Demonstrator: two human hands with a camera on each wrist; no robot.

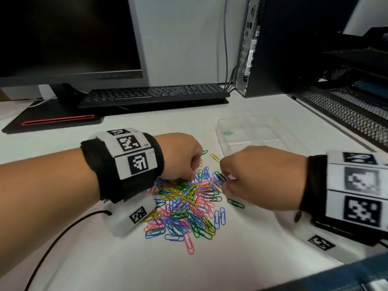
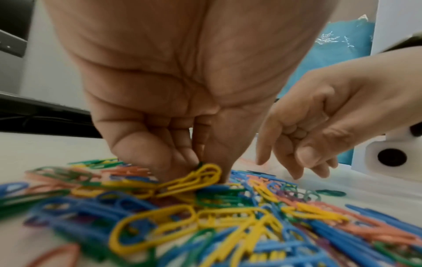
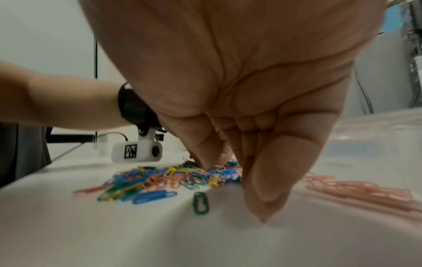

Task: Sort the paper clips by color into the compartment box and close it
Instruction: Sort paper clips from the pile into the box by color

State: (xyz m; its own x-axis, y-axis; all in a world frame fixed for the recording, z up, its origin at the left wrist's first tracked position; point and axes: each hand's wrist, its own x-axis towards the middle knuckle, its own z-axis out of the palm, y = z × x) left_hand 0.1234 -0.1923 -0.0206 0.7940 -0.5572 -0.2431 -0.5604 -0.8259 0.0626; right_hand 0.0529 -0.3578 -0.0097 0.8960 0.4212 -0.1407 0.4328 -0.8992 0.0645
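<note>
A heap of paper clips [image 1: 184, 206] in blue, yellow, green and pink lies on the white desk between my hands. My left hand [image 1: 194, 175] reaches down into its far left side. In the left wrist view the left hand [image 2: 200, 168] pinches thumb against fingertips with a dark green bit between them, just above a yellow clip [image 2: 194, 178]. My right hand [image 1: 224, 178] pinches a dark green clip at the heap's far right edge; the right wrist view shows the right hand [image 3: 210, 165] with thumb and finger closed together. The clear compartment box [image 1: 262, 141] stands open behind, holding one green clip [image 1: 228, 132].
A lone green clip [image 1: 235, 203] lies right of the heap, a few pink clips [image 3: 356, 189] beside my right hand. Behind are a keyboard [image 1: 153, 93], monitor [image 1: 69, 38], computer tower [image 1: 273, 45] and mesh tray [image 1: 346, 110]. A black cable [image 1: 52, 244] crosses the near left.
</note>
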